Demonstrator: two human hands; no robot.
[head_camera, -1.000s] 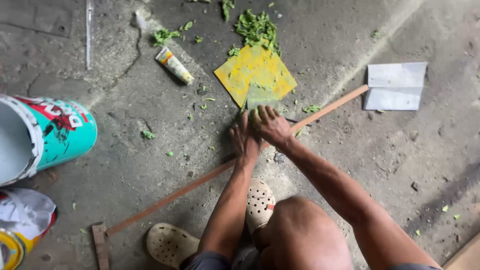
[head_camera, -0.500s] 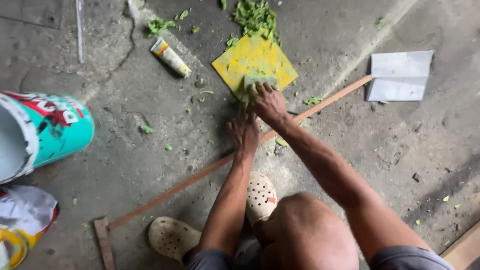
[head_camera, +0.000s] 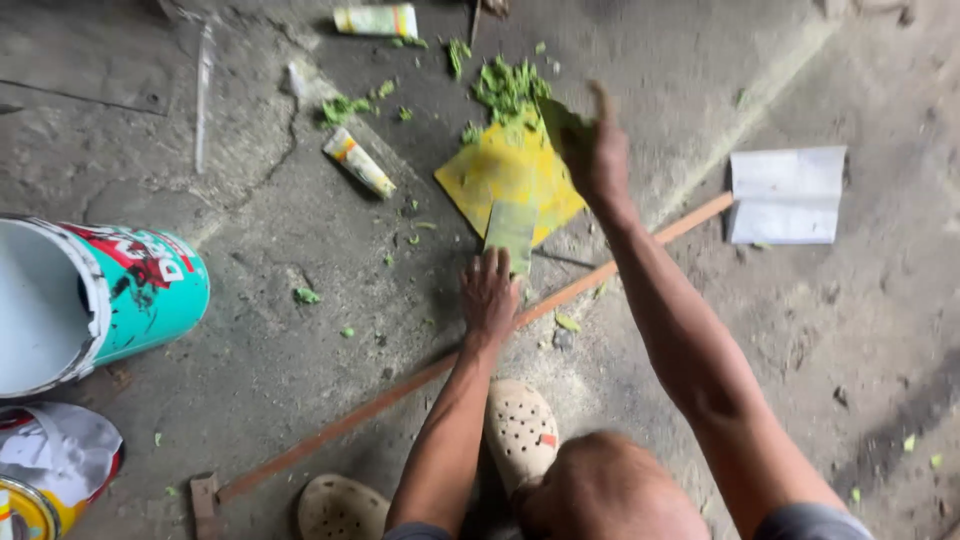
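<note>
My left hand (head_camera: 488, 293) lies flat with fingers spread on the concrete floor, fingertips touching the near end of a pale green strip (head_camera: 511, 228). That strip lies over the near corner of a yellow board (head_camera: 487, 178). My right hand (head_camera: 603, 152) is lifted over the board's far right edge, closed on a dark green leaf piece (head_camera: 560, 125). A heap of chopped green leaf bits (head_camera: 510, 88) sits just beyond the board. A long wooden stick (head_camera: 400, 385) runs diagonally under both arms.
A teal paint bucket (head_camera: 135, 290) lies on its side at left, with a yellow can and wrapper (head_camera: 45, 480) below it. A small tube (head_camera: 358, 162), a thin rod (head_camera: 203, 95) and folded white paper (head_camera: 786, 195) lie around. My sandalled foot (head_camera: 520, 430) is close by.
Both hands were together at the board's near corner. My right hand has since risen toward the leaf heap with a green piece, while my left hand stayed low by the strip.
</note>
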